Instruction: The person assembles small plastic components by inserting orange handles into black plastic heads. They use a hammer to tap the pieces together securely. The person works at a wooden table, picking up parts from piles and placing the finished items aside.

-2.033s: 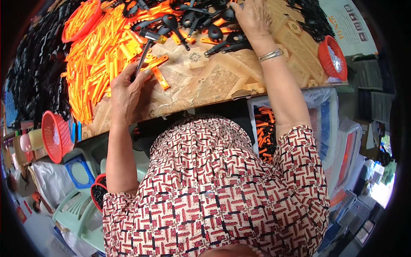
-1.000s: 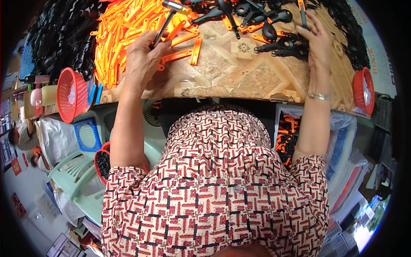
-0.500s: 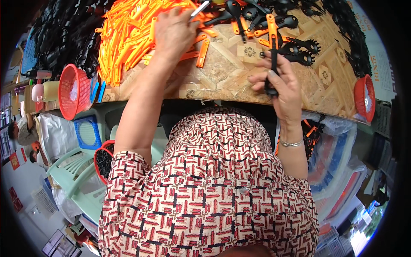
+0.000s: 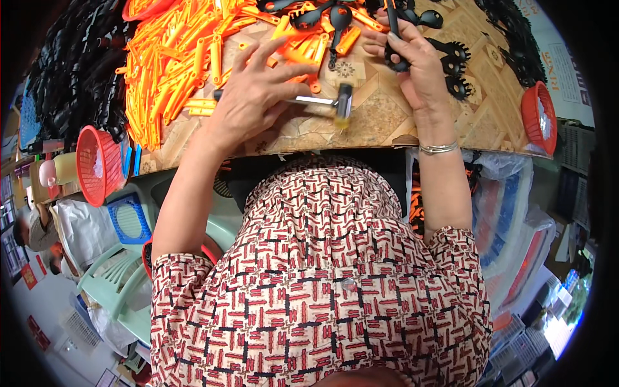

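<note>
My left hand (image 4: 251, 97) is over the table, its fingers spread above blurred orange handle pieces (image 4: 300, 48). A small mallet (image 4: 343, 103) with a metal shaft and a yellow-tipped black head passes under this palm; it appears gripped there, though the thumb's hold is hidden. In my right hand (image 4: 419, 64), thumb and fingers pinch a black kitchen utensil (image 4: 392, 22). Its head hangs down near the palm and its top runs out of view. Between the hands lie black spoons (image 4: 340, 19) with orange handles.
A large heap of orange handles (image 4: 167, 71) covers the table's left side. Black utensil parts (image 4: 80, 71) pile beyond it. Pasta servers (image 4: 456, 61) lie right of my right hand. Red baskets stand at the left edge (image 4: 97, 171) and right edge (image 4: 538, 119).
My left hand has come nearer with the mallet, whose head now shows. My right hand has moved farther away over the table, still holding the black utensil.
</note>
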Demonstrator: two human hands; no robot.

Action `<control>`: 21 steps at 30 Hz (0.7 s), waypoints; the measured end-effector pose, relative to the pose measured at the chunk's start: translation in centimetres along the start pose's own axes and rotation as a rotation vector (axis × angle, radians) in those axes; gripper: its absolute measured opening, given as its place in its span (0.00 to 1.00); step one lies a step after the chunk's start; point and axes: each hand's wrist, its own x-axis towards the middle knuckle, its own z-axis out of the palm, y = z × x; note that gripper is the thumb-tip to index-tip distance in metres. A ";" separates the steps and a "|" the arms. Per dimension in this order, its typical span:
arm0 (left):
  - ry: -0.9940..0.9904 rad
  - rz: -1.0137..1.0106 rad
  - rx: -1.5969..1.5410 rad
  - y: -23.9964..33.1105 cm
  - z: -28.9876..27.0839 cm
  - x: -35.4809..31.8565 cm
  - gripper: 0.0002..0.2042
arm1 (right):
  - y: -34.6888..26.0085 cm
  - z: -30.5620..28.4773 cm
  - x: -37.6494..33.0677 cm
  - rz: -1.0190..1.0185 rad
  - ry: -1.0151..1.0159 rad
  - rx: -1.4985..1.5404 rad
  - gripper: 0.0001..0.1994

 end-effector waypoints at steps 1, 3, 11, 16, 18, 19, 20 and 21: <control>-0.005 -0.032 0.030 -0.1 -0.5 -0.5 0.16 | -0.4 0.3 -0.4 -0.013 -0.011 0.005 0.18; -0.014 -0.098 0.091 -0.7 -1.7 -1.7 0.12 | -0.8 0.9 -1.5 -0.012 -0.019 0.021 0.17; 0.244 -0.683 -0.326 -1.7 -1.7 -0.3 0.10 | -2.6 2.8 -10.2 0.272 -0.034 -0.011 0.18; 0.062 -0.487 -0.132 -1.5 -0.7 2.3 0.13 | -2.1 3.2 -16.8 0.444 -0.045 0.040 0.20; -0.042 -0.403 -0.050 -0.3 -0.4 2.8 0.12 | -1.5 3.4 -18.4 0.486 -0.028 0.084 0.21; -0.058 -0.388 0.028 -0.1 -0.1 3.1 0.12 | -1.1 3.6 -18.9 0.521 0.006 0.107 0.21; -0.073 -0.373 0.105 -0.1 0.3 3.4 0.12 | -0.6 3.6 -19.1 0.529 0.020 0.143 0.20; -0.091 -0.360 0.184 0.0 0.6 3.6 0.11 | -0.4 3.6 -19.2 0.532 0.018 0.129 0.19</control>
